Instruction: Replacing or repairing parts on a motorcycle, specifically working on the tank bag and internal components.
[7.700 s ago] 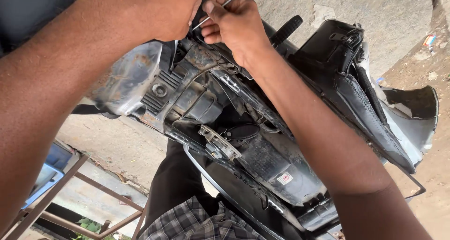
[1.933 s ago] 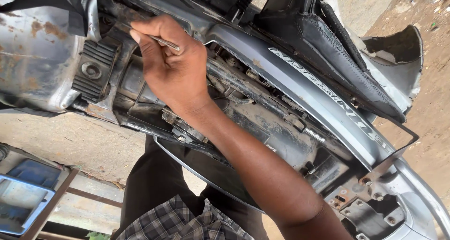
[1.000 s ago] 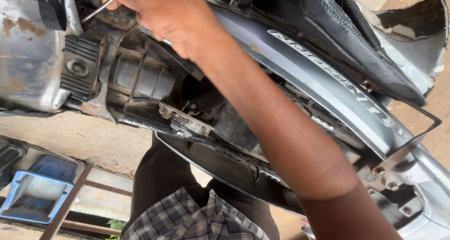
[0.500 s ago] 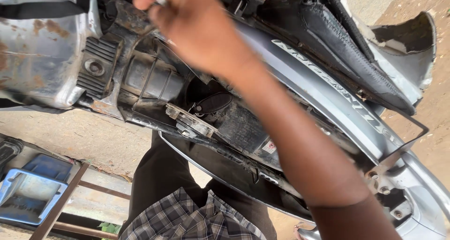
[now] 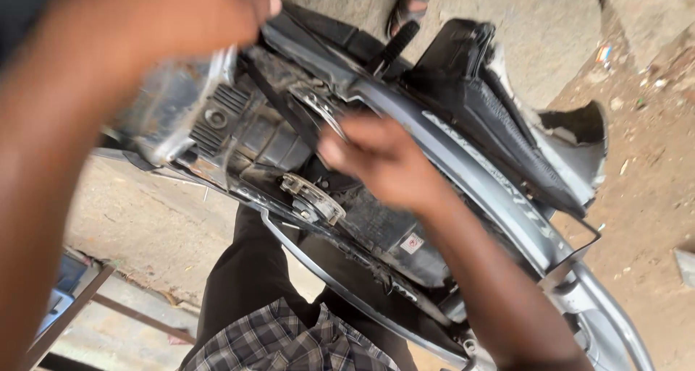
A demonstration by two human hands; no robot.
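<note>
Both hands are blurred: the left hand [image 5: 181, 16] is cut off at the top edge, and whether the right hand [image 5: 380, 161] grips anything cannot be told.

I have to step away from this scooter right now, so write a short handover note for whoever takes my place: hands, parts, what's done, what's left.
Left hand: blurred, gripping the upper edge of the opened scooter body near the rusty grey tank.
Right hand: blurred, fingers at the exposed mechanism under the grey side panel; whether it holds a tool cannot be told.
Done: the scooter's inner parts lie exposed, bracket visible.
Left: cannot tell from this view; check the spot under the right hand first.
</note>
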